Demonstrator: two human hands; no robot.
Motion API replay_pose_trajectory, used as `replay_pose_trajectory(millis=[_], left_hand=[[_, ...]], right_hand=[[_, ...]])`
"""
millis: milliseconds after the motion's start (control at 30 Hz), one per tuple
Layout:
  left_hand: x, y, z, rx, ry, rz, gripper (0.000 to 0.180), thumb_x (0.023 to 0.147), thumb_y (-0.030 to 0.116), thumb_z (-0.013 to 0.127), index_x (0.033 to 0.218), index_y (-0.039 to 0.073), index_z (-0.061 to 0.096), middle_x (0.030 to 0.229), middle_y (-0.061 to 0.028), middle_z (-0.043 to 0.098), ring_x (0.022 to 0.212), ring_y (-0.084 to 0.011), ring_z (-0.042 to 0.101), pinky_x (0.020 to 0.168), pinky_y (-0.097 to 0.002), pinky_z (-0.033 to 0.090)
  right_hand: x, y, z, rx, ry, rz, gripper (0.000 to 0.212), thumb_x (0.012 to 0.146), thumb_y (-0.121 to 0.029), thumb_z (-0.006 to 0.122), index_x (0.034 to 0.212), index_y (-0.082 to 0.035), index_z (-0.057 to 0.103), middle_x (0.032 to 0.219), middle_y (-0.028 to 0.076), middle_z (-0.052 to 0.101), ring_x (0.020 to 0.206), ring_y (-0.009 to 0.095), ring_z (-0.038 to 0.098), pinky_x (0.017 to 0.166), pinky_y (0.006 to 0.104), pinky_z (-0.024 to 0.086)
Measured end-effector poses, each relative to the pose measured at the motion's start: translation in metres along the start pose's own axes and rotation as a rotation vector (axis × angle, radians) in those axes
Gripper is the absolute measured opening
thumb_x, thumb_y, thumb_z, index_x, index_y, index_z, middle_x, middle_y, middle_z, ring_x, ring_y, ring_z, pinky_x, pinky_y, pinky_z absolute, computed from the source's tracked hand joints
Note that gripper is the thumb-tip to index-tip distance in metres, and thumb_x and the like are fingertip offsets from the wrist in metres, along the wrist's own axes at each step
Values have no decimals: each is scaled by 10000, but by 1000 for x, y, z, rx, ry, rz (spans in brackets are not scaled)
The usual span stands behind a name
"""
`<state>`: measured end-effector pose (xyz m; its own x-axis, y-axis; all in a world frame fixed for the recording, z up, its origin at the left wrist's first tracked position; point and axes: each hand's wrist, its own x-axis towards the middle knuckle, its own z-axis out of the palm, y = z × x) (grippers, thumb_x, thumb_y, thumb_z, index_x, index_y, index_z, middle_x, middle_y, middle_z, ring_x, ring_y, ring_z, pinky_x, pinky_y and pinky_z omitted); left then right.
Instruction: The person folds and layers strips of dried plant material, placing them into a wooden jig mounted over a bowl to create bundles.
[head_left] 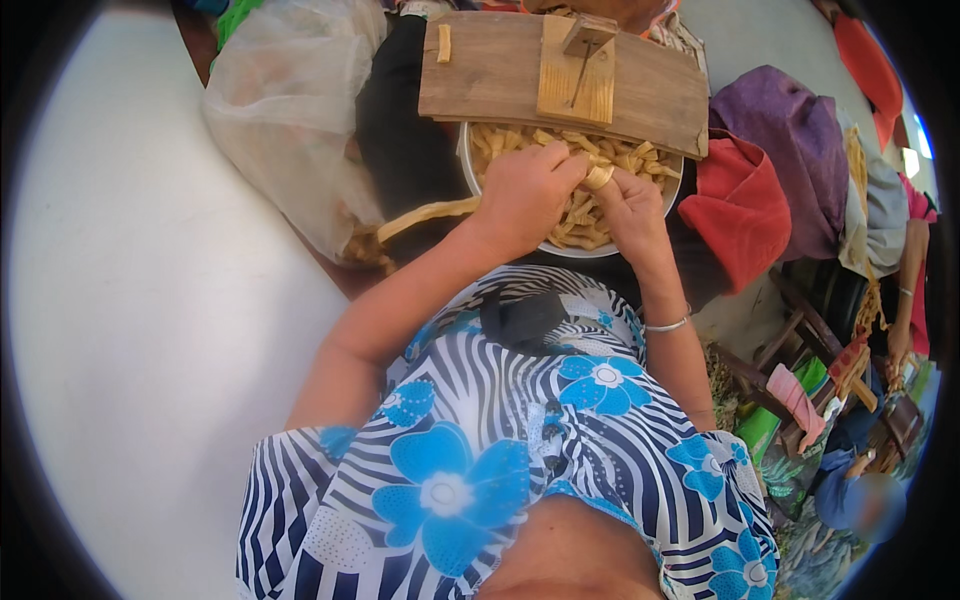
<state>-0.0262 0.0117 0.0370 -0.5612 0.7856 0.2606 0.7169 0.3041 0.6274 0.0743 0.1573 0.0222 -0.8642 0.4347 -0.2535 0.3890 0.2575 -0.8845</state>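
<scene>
Over a white-rimmed bowl [468, 165] full of short, pale yellow folded pieces [580, 228], my two hands meet. My left hand [525, 195] is closed, and a long, flat, pale yellow strip [430, 213] runs from it to the left. My right hand [635, 208] pinches a looped part of what looks like the same strip, wrapped close about its fingertips. The left fingertips touch that loop. How the strip passes through my left fist is hidden by the hand.
A wooden board [490, 75] lies across the bowl's far side, bearing a small wooden block with a metal rod [580, 75]. A translucent bag [290, 110] stands left, red cloth [740, 205] and a purple bundle [780, 150] right. Another person [850, 500] sits at the far right.
</scene>
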Motion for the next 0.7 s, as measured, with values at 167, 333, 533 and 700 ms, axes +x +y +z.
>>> replay_pose_trajectory(millis=[167, 333, 533, 700], left_hand=[[-13, -8, 15, -121, 152, 138, 303, 773, 76, 619, 1075, 56, 622, 958, -140, 628, 864, -333, 613, 745, -371, 496], [-16, 5, 8, -359, 47, -28, 297, 819, 119, 609, 1104, 36, 599, 1059, -157, 605, 946, -353, 590, 811, -387, 478], [9, 13, 4, -337, -71, -307, 225, 880, 152, 543, 1043, 2, 583, 930, -161, 613, 866, -329, 590, 776, -387, 473], [9, -10, 21, -786, 21, -613, 194, 895, 178, 562, 930, -9, 602, 798, -140, 618, 744, -249, 615, 682, -369, 482]], right_hand=[[-15, 6, 14, 1047, -314, 382, 253, 957, -172, 535, 1125, 0, 614, 1088, 76, 649, 937, 181, 631, 844, 303, 490], [-15, 3, 21, 1098, -282, 299, 266, 931, -155, 543, 1126, 7, 623, 1137, 73, 619, 1026, 152, 582, 879, 296, 455], [-2, 5, 23, 185, 137, -217, 180, 888, -67, 571, 971, 63, 663, 1216, 144, 575, 1120, 225, 550, 946, 296, 425], [-1, -21, 16, 321, 345, -281, 134, 850, -19, 618, 937, 67, 671, 1222, 139, 570, 1084, 200, 546, 932, 289, 427]])
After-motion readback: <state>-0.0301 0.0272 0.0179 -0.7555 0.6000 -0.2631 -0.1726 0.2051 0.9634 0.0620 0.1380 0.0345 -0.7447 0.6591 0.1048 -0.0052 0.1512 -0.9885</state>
